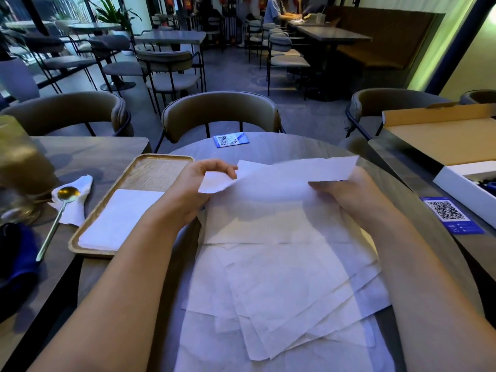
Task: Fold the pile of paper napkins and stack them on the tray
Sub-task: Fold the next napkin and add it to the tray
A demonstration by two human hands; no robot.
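- Holding one thin white napkin [281, 183] up over the round worktop [418, 210], both hands have it by its far edge, and the sheet sags toward the person, pale and half see-through.
- The left hand [198, 183] pinches the far left corner, thumb and curled fingers closed on the paper, with that corner folded over into a small flap.
- The right hand [346, 191] grips the far right part, fingers curled under the sheet; how tightly this grip closes is partly hidden by the paper.
- The raised napkin's long axis runs left to right, its top edge slanting up toward the right.
- Beneath it lies the pile of unfolded napkins [290, 291], fanned and skewed, corners pointing toward the near right, spread across the middle of the worktop and reaching its near edge.
- To the left sits the wooden tray [161, 159], long axis running away from the person, straddling the gap to the neighbouring table; a neat stack of folded napkins [118, 221] fills its near half and the far half shows bare wood.
- Left of the tray, a gold spoon [60, 210] rests on a crumpled napkin, well apart from the pile.
- On the right, a QR card [451, 218] and an open box [442, 149] sit on the next table, beyond the worktop's rim.
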